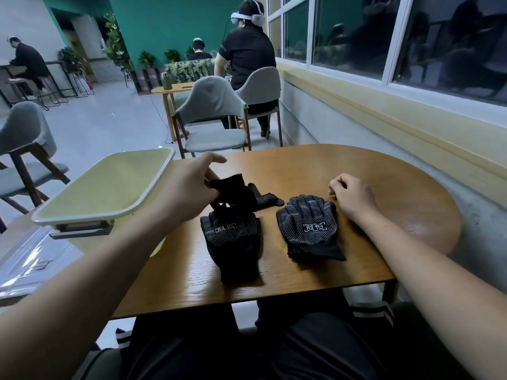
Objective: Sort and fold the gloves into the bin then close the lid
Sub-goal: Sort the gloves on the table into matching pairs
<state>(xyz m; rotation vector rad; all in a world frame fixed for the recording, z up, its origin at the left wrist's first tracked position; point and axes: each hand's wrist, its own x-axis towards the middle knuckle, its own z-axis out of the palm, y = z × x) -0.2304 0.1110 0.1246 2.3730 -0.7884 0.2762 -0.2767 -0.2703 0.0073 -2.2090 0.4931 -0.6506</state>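
— While the left hand [189,185] pinches a black glove [233,189] by its cuff just above the table [384,193], how much of the job looks done?

— Sorting seems partly done, I'd say. Two dotted gloves lie flat, palms up: the left glove pile [233,242] near the middle of the table and the right glove pile [310,229] just beside it. The right one looks like more than one glove stacked. Another loose glove [270,199] shows its dotted fingers on the far side, under the lifted one.

— And the right hand [354,193]?

— It rests on the table right of the gloves, fingers loosely curled, holding nothing.

— Anything in the bin [157,248]?

— I cannot tell. It stands at the left edge, and the lid [107,182] lies across its top, hiding the inside.

— So what is left?

— Most of it, by my reading: nothing visible is folded, every glove in sight lies outside the bin, and the lid must come off before it is finally closed.
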